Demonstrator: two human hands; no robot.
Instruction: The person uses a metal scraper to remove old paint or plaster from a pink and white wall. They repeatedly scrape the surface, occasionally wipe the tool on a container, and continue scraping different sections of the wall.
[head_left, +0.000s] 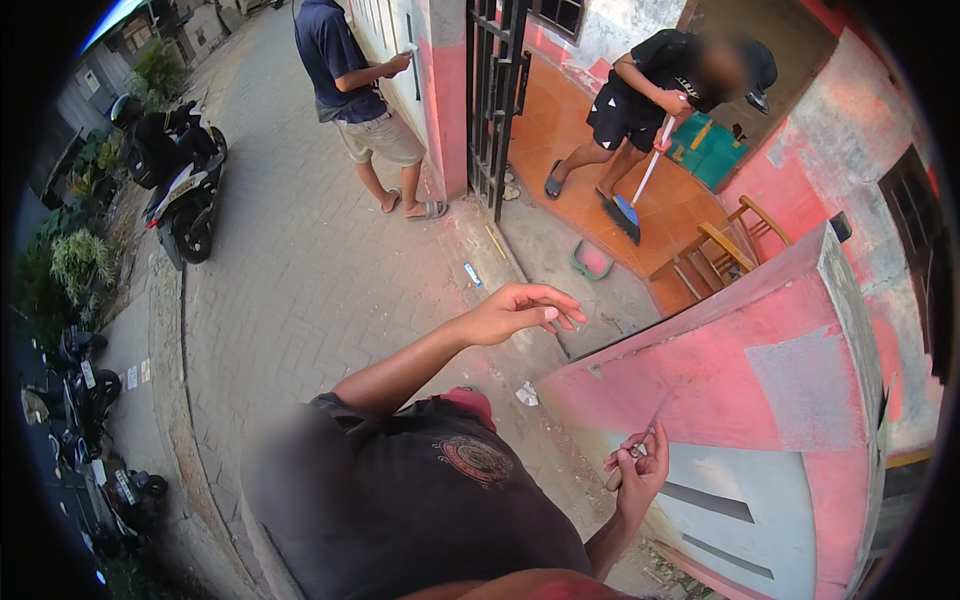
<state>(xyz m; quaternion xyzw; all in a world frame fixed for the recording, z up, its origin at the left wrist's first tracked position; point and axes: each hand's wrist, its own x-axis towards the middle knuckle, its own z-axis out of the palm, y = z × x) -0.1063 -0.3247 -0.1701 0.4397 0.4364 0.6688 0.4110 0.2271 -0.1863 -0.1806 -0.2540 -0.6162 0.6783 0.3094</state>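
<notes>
My left hand (525, 311) is stretched out above the paved ground near the end of a low pink wall (705, 382). It holds nothing, and its fingers are loosely bent and apart. Lower down, my right hand (643, 469) grips a thin-bladed hand tool (613, 480) by its brownish handle. The narrow blade points up towards the pink face of the wall; I cannot tell whether it touches. A grey bare patch (802, 386) shows on this wall, and below the pink is a white panel (735, 487) with dark slots.
One person (360, 90) stands at the outer wall; another sweeps orange tiles with a broom (626, 217). A black metal gate (495, 97), green dustpan (591, 260) and wooden chair (724, 247) are near. A motorcycle (187, 195) stands across the paved lane; crumpled litter (527, 394) lies close by.
</notes>
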